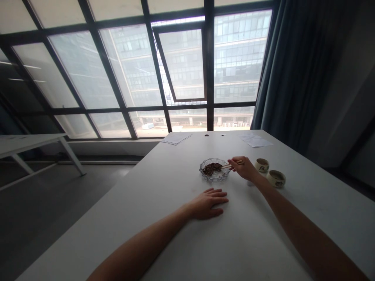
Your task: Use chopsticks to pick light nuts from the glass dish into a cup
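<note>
My right hand (241, 168) is closed around a pair of chopsticks (227, 166), whose tips reach into a clear glass dish (216, 179) with a scalloped rim. Small dark brown pieces (211, 169) lie heaped in the dish, mostly toward its left and middle; what they are I cannot make out. The chopstick tips touch or nearly touch the right side of the heap. My left hand (208, 203) rests flat on the white table in front of the dish, fingers spread and holding nothing. Two cream cups with dark markings, a farther cup (261, 165) and a nearer cup (275, 179), stand right of my right hand.
White paper sheets (176, 138) lie at the table's far left corner, and a crumpled sheet (255, 140) is at the far right. A small dark round spot (206, 135) shows near the far edge. Beyond are tall windows, a dark curtain (281, 78) and another white table (32, 142).
</note>
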The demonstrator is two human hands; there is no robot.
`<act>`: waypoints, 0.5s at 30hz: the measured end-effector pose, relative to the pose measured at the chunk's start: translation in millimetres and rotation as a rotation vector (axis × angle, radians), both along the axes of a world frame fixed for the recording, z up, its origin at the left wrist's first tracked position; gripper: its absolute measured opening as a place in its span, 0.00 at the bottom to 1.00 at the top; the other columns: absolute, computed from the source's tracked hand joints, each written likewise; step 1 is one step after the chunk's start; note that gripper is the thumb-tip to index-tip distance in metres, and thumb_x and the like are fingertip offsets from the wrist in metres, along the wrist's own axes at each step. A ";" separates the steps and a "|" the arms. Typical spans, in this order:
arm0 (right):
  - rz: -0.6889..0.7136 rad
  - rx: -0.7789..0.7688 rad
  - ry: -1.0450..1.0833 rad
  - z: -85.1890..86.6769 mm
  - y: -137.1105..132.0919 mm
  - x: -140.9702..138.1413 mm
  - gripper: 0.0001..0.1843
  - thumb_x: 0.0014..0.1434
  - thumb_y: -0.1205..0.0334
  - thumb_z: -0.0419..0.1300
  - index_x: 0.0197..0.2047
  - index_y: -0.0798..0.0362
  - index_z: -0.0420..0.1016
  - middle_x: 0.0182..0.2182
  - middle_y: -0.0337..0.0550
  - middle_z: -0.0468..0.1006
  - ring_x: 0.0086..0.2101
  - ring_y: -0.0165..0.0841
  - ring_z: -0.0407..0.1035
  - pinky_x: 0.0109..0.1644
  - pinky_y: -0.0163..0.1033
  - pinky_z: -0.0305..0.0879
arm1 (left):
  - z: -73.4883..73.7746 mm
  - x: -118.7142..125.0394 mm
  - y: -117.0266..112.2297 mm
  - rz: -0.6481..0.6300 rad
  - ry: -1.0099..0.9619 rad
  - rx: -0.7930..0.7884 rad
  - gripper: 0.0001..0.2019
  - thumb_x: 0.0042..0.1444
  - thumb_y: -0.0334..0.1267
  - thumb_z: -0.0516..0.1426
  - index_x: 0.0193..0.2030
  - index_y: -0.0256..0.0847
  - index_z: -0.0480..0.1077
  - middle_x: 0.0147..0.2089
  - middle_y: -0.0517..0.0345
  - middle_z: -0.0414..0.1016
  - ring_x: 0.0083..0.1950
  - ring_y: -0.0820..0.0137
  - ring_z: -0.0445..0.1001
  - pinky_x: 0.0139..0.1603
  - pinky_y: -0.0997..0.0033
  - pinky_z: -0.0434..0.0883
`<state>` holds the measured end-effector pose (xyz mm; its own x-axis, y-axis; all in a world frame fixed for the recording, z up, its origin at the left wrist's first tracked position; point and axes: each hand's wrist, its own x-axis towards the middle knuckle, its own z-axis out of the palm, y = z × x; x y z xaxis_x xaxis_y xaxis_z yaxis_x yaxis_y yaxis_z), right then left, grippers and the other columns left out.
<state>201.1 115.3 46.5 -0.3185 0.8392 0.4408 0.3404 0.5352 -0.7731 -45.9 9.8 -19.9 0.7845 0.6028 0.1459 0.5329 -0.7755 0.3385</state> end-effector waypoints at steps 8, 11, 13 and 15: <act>-0.024 -0.023 0.010 -9.8 2.0 -6.0 0.24 0.62 0.39 0.61 0.27 0.51 0.77 0.26 0.49 0.84 0.30 0.45 0.82 0.32 0.42 0.77 | 0.5 -1.0 0.2 -0.007 -0.010 0.001 0.27 0.69 0.50 0.56 0.72 0.53 0.62 0.75 0.57 0.59 0.77 0.56 0.55 0.77 0.52 0.49; -0.061 -0.027 0.036 -10.8 2.8 -6.6 0.25 0.62 0.38 0.60 0.27 0.51 0.77 0.26 0.50 0.84 0.29 0.45 0.82 0.32 0.42 0.78 | 0.6 -0.9 0.4 -0.007 -0.006 -0.002 0.27 0.68 0.50 0.56 0.73 0.53 0.62 0.76 0.57 0.59 0.77 0.56 0.55 0.77 0.51 0.49; -0.074 -0.024 0.045 -9.5 3.0 -6.1 0.26 0.63 0.37 0.60 0.27 0.51 0.78 0.26 0.50 0.84 0.29 0.45 0.81 0.32 0.42 0.78 | 0.8 -1.0 0.3 -0.010 -0.004 -0.003 0.27 0.68 0.50 0.56 0.73 0.53 0.62 0.76 0.57 0.59 0.77 0.56 0.55 0.77 0.51 0.49; -0.082 -0.020 0.051 -5.5 2.4 -4.9 0.26 0.63 0.37 0.60 0.27 0.51 0.78 0.26 0.50 0.84 0.29 0.45 0.82 0.32 0.42 0.78 | 1.1 -1.1 -0.1 -0.010 -0.004 -0.001 0.27 0.69 0.49 0.56 0.73 0.53 0.62 0.76 0.57 0.59 0.77 0.56 0.54 0.77 0.51 0.49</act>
